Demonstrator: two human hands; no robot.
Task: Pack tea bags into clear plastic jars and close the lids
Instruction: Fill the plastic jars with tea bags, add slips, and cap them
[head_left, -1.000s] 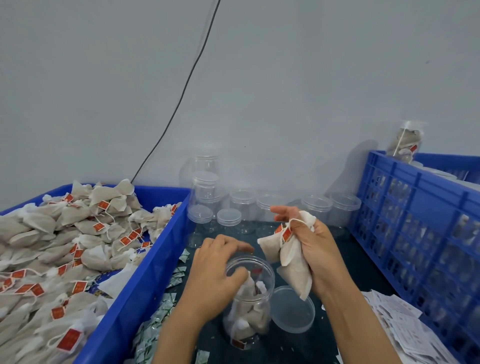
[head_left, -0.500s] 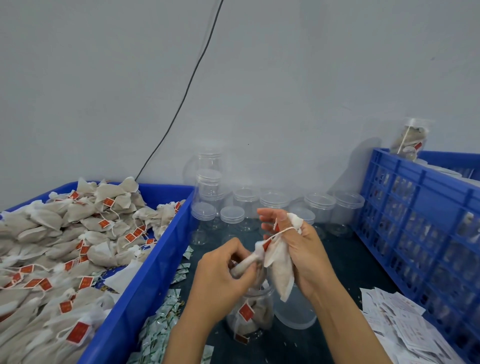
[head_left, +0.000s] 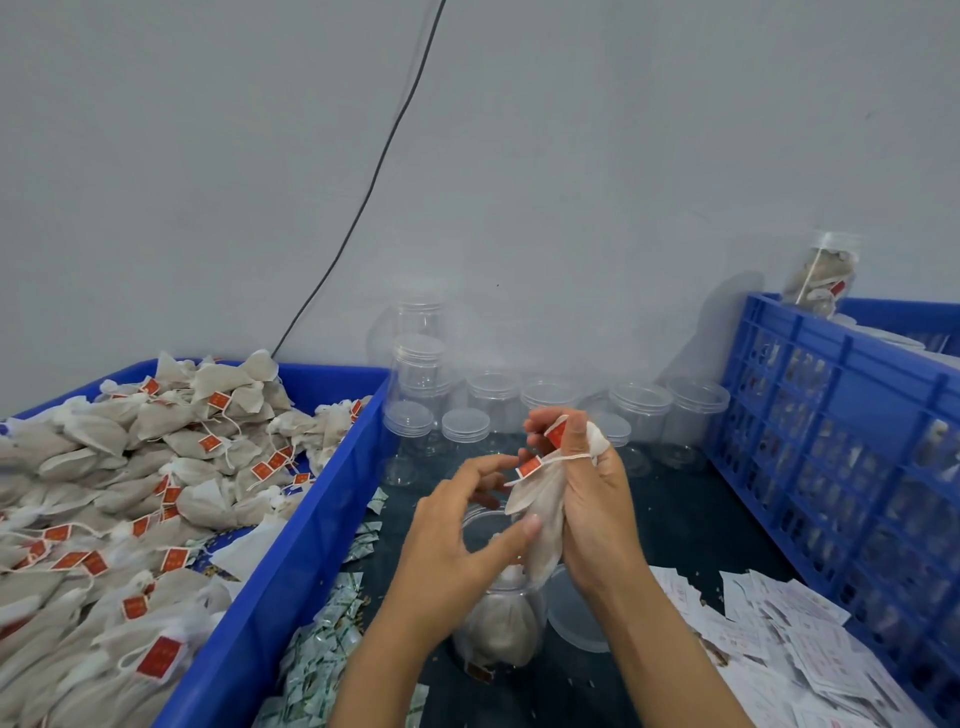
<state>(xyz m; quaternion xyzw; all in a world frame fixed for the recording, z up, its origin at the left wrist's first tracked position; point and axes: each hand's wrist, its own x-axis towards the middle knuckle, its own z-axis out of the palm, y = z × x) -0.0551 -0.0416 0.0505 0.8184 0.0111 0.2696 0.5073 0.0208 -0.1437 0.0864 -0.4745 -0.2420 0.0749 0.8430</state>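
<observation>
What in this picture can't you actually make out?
- Head view: how full the open jar is; the left hand covers its mouth.
- How many tea bags the right hand grips; they bunch together.
- Print on the red tags: too small.
- The right blue crate: cut off by the edge.

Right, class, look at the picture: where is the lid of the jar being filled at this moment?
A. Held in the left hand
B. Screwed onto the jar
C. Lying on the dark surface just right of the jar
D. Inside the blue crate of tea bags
C: the clear lid lies flat on the dark surface beside the open jar, while the right hand holds tea bags and the left hand holds no lid.
</observation>
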